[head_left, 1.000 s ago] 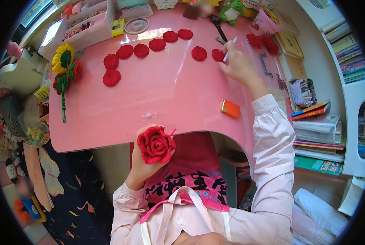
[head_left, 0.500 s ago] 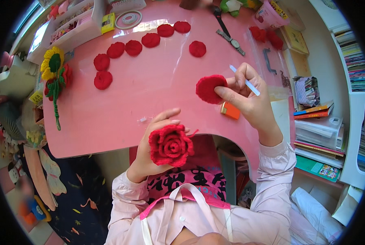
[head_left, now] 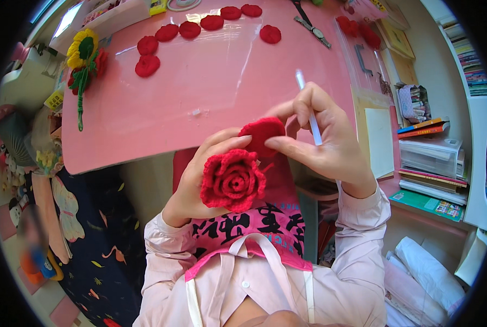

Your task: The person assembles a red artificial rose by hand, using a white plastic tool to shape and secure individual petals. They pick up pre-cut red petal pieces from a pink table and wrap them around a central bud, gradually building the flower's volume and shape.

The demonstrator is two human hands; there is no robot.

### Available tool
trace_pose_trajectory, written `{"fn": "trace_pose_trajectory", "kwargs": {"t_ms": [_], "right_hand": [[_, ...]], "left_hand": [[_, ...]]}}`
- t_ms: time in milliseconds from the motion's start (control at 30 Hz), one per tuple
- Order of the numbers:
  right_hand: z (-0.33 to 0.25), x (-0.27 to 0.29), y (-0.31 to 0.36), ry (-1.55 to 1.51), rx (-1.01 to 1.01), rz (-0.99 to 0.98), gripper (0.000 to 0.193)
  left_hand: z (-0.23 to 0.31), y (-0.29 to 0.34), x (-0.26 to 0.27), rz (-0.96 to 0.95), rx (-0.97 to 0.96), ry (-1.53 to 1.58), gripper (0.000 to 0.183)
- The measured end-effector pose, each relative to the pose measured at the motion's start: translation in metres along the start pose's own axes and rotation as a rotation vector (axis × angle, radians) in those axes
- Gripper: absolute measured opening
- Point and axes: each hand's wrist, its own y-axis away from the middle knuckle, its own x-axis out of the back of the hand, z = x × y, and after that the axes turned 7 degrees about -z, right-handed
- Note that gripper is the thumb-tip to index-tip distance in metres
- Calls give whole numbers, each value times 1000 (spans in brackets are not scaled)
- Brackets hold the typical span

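Observation:
A red crocheted rose (head_left: 232,182) with ruffled layers sits in my left hand (head_left: 191,180), whose fingers curl behind it. My right hand (head_left: 330,131) pinches a round red crocheted petal (head_left: 261,139) between thumb and fingers. The petal is right behind the rose's far edge, near my left fingertips; whether it touches the rose cannot be made out. A thin translucent white stick (head_left: 307,109) is also tucked between the fingers of my right hand. Several more red petals lie in a curved row on the pink table, among them one petal (head_left: 270,34) set apart.
A crocheted sunflower bouquet (head_left: 82,54) lies at the table's left. Far right are a wristwatch (head_left: 315,34) and red yarn pieces (head_left: 358,31). A small clear scrap (head_left: 196,113) rests on the pink table (head_left: 145,120). Books and boxes (head_left: 428,158) are stacked at right.
My right hand has brought the petal left and nearer, up to the rose. The view has tilted down, so the table sits higher. The orange lighter no longer shows.

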Motion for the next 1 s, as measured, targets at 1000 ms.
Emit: {"fn": "trace_pose_trajectory", "kwargs": {"t_ms": [1000], "right_hand": [[28, -77, 65, 139, 332, 495, 42]], "left_hand": [[0, 30, -48, 73, 8, 528, 87]]}}
